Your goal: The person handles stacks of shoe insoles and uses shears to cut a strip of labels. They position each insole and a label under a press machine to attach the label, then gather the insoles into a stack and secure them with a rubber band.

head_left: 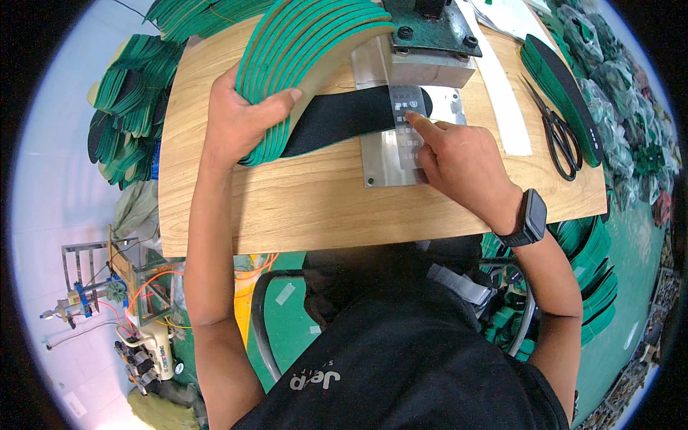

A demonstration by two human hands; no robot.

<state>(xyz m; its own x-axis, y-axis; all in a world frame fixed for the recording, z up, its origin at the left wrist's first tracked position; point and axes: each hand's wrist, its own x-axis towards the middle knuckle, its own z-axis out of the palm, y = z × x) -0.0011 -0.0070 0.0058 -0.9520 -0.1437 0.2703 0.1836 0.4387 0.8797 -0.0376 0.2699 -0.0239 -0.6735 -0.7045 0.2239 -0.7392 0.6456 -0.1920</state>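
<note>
My left hand (240,118) is closed round a thick, bent stack of green insoles (301,50), thumb across the near edges. Under the stack, a black insole (344,115) lies with its far end on the metal plate (383,168) of a press. A clear printed film strip (405,136) hangs down across that end. My right hand (459,154) is at the film, index fingertip on it and the other fingers curled at its right edge. The press head (433,68) stands just beyond.
Black scissors (559,140) and more green insoles (566,100) lie at the wooden table's (287,215) right side, near a white strip (505,107). Insole stacks (132,100) stand off its left edge. Bagged goods (616,107) line the right. Orange hoses (154,279) run below left.
</note>
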